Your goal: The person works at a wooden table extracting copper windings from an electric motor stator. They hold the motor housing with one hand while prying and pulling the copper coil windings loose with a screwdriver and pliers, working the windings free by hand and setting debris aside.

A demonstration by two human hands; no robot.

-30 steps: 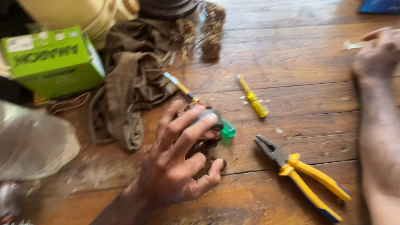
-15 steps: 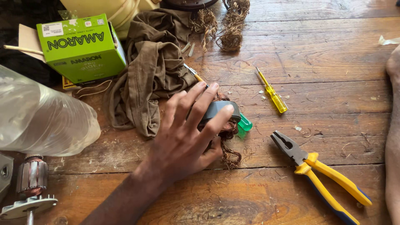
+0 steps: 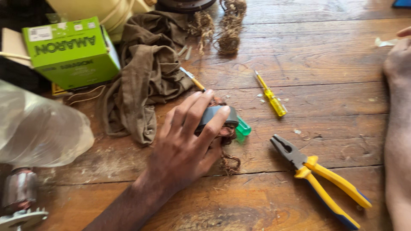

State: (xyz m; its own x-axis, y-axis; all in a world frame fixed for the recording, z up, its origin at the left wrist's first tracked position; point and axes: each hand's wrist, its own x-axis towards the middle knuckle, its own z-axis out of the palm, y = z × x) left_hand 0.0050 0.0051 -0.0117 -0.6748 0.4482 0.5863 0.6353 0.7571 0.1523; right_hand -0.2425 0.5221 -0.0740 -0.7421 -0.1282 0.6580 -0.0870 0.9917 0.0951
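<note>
My left hand point(image 3: 184, 145) lies palm down on the wooden boards, fingers curled over a dark grey rounded part point(image 3: 217, 115). Tangled copper wire point(image 3: 229, 160) sticks out from under the part and the hand. A green-handled screwdriver point(image 3: 243, 127) lies under the part, its tip toward the cloth. My right hand point(image 3: 398, 60) rests on the wood at the right edge. It is partly cut off by the frame, with nothing seen in it.
Yellow-handled pliers point(image 3: 319, 177) and a small yellow screwdriver point(image 3: 272, 96) lie right of the left hand. A brown cloth point(image 3: 145, 81), a green box point(image 3: 72, 51), a clear plastic bag point(image 3: 38, 128), a motor rotor point(image 3: 19, 192) and wire clumps point(image 3: 229, 30) crowd the left and back.
My left hand has settled on the grey part and its fingers have curled more firmly round it. The view has shifted, bringing the bag and rotor into sight.
</note>
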